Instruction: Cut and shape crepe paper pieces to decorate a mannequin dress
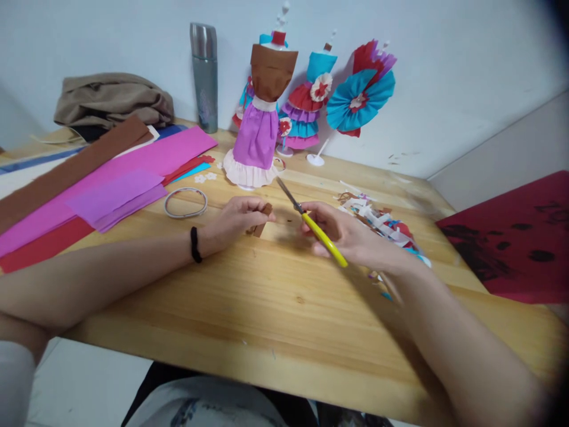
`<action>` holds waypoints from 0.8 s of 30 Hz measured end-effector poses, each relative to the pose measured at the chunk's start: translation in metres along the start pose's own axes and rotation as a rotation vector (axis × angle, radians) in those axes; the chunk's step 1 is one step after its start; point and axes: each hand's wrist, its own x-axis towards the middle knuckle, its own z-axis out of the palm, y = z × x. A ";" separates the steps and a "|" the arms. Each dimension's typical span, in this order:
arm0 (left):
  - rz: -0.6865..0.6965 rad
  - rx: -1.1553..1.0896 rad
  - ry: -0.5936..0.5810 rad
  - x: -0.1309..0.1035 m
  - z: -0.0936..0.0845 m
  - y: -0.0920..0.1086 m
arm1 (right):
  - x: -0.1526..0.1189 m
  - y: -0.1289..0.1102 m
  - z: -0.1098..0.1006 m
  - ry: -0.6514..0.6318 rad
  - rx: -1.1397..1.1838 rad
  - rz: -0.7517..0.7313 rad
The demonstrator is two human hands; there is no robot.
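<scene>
Between the thumb and fingers of my left hand [242, 219] is a small brown paper piece [267, 209]. A brown strip [258, 230] shows just under that hand; I cannot tell whether the two are joined. My right hand [331, 230] grips scissors with yellow handles [323, 238], their blades pointing up and left, apart from the paper. Behind both hands stands a small dress form [255, 136] in a brown paper top and a purple skirt with a pale ruffled hem. The scissor tips lie close to that hem in view.
Coloured paper sheets [146, 155], a white looped band [185, 203] and a folded brown cloth [113, 98] lie left. A grey bottle [205, 83] stands at the wall beside other dressed forms [306, 112]. Paper scraps [377, 219] and a red board [515, 237] are right.
</scene>
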 end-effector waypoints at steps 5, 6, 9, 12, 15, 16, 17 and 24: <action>0.034 -0.078 -0.009 -0.001 0.002 -0.002 | -0.003 -0.003 -0.002 -0.008 -0.286 -0.093; 0.032 -0.088 -0.014 -0.002 0.002 -0.002 | -0.003 -0.002 -0.003 0.003 -0.329 -0.109; 0.025 -0.095 -0.011 -0.002 0.004 -0.003 | -0.004 0.000 -0.002 0.037 -0.433 -0.145; 0.029 -0.096 -0.002 -0.001 0.004 -0.004 | -0.003 -0.001 0.000 0.078 -0.506 -0.172; 0.029 -0.086 -0.004 0.000 0.003 -0.004 | -0.002 -0.003 0.003 0.120 -0.514 -0.209; 0.027 -0.083 -0.005 0.000 0.003 -0.004 | -0.002 -0.003 0.003 0.133 -0.506 -0.217; 0.027 -0.082 -0.004 0.000 0.003 -0.004 | -0.001 -0.003 0.004 0.147 -0.496 -0.221; 0.010 -0.101 0.017 0.000 0.002 -0.007 | -0.001 0.000 0.004 0.172 -0.510 -0.247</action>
